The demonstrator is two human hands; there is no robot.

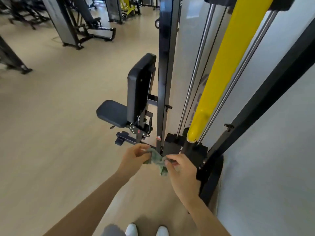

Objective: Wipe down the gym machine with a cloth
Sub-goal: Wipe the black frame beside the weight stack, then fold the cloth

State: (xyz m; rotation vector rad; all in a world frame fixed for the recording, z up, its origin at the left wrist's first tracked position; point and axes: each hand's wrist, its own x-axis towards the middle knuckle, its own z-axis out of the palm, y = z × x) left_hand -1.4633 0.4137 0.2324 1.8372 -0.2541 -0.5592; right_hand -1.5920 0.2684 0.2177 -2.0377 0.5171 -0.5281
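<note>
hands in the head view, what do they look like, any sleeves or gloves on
The left hand and right hand wear no gloves. No sleeve shows above either wrist, right to the frame edge. No watch, bracelet or ring is visible.

Bright, even indoor light fills the scene, leaving the pale floor [51, 116] evenly lit, with one soft grey shadow at the bottom edge around the white shoes [131, 229]. Pale glare streaks run down the chrome rods [195, 68] and the yellow tube [226, 65], whose straight lines lean and bow toward the right edge from wide-angle distortion. Everything is slightly soft: the far machines [81, 19] in the top left corner are smeared, and the green cloth [156, 158] pinched by the left hand [134, 157] and right hand [180, 171] shows no weave.
</note>
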